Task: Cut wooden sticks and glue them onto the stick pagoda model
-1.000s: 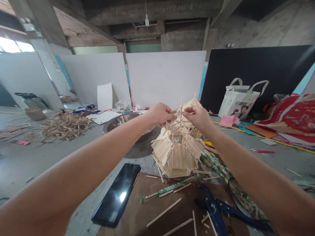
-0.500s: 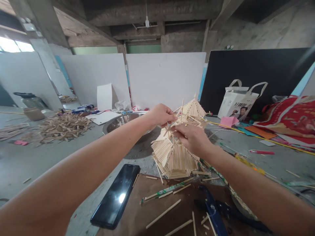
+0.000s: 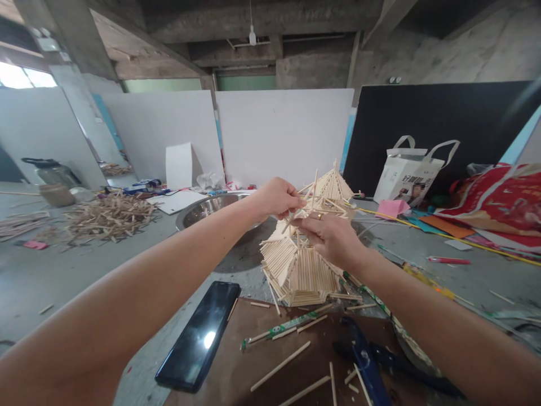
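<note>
A model building of thin wooden sticks point(image 3: 315, 273), with sloping stick roofs, stands in front of me. My left hand point(image 3: 279, 197) reaches in from the left over its upper part, thumb and fingers pinched together around a thin wooden stick point(image 3: 288, 223). From the right, my right hand point(image 3: 332, 232), with a ring on one finger, pinches at the same spot, its fingertips close to the left ones. An upright stick rises just behind the fingertips. The fingers partly hide the sticks between them. A second pointed stick roof point(image 3: 332, 186) shows behind my hands.
A steel basin point(image 3: 203, 210) sits behind my left forearm. Nearer lie a phone point(image 3: 198, 335), loose sticks point(image 3: 281, 366) and blue-handled pliers point(image 3: 367, 361) on a brown board point(image 3: 228, 361). A stick pile point(image 3: 112, 217) is at left, a white bag point(image 3: 403, 172) at right.
The upright stick behind my fingertips leans slightly more to the right. My right hand has turned a little, and both hands keep their pinch at nearly the same place.
</note>
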Tool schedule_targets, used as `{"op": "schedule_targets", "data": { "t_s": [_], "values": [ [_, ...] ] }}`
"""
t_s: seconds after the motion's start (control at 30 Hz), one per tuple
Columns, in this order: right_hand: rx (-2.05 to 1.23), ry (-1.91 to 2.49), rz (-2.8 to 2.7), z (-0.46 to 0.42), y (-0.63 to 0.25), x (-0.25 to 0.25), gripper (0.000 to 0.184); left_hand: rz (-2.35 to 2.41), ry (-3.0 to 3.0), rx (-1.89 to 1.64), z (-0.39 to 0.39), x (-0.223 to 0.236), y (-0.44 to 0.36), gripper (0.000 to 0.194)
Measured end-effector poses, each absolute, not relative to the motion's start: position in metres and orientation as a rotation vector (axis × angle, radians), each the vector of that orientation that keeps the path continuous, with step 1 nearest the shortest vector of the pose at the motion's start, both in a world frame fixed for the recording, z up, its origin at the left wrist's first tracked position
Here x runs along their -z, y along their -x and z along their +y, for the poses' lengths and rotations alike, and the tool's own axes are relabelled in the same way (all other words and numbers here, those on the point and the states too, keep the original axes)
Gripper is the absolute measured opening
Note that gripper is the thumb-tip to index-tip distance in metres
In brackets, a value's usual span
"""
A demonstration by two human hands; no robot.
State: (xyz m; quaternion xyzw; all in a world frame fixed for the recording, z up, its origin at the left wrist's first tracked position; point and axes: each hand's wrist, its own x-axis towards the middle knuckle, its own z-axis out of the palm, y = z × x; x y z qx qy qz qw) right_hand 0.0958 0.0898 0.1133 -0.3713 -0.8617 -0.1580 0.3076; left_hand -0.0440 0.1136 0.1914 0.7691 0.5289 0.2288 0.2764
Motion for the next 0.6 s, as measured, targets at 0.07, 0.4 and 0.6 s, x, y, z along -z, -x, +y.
{"op": "schedule_targets", "data": {
  "t_s": [0.07,0.4,0.6],
  "values": [
    [0.409,0.983,-2.289,0.0894,-0.0962,-0.1137,0.028,1.419,-2.068,-0.61,0.1129,-0.1918,0.0437,0.018],
    [0.41,0.992,-2.275,0.088,-0.0958,-0.1141,0.027,1.418,-2.064,-0.62,0.1114,-0.1923,0.0431,0.019],
    [0.439,0.989,-2.265,0.0885,-0.0958,-0.1137,0.026,1.412,-2.074,-0.621,0.1116,-0.1916,0.0425,0.018]
  ]
}}
